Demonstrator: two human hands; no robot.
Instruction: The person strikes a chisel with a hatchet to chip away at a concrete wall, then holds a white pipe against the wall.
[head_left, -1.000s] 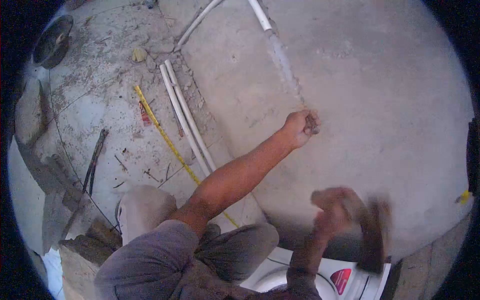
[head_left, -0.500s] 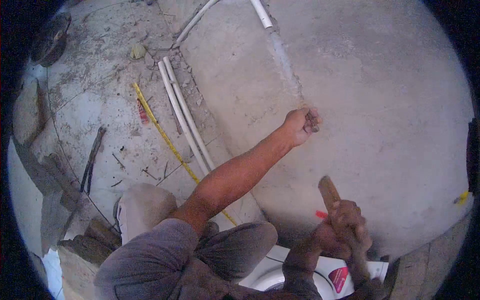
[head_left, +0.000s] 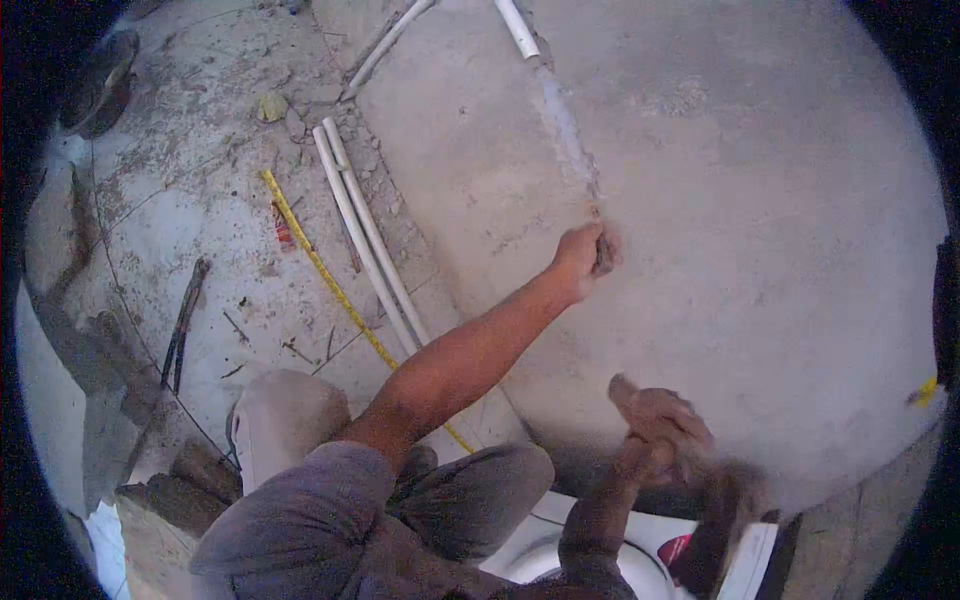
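My left hand (head_left: pixel 585 258) is closed around a short dark metal chisel (head_left: pixel 603 256), held against the bare plaster wall. It is at the lower end of a chiselled groove (head_left: pixel 568 125), which runs down from a white pipe (head_left: pixel 517 30) set in the wall. Lower and to the right, my right hand (head_left: pixel 662 435) grips the wooden handle (head_left: pixel 622 392) of what looks like a hammer. The handle's end sticks out at the upper left of the fist. A dark blurred shape, likely the head, is low on the right.
Two white pipes (head_left: pixel 365 235) and an extended yellow tape measure (head_left: pixel 325 275) lie on the dusty floor at left, near rubble along the wall's foot. Dark metal rods (head_left: pixel 185 320) lie farther left. A white casing with a round rim (head_left: pixel 655 560) stands at the bottom.
My right hand has shifted slightly left, and the tool in it has tilted and swung. My left hand has moved a little left, still holding the chisel at the wall.
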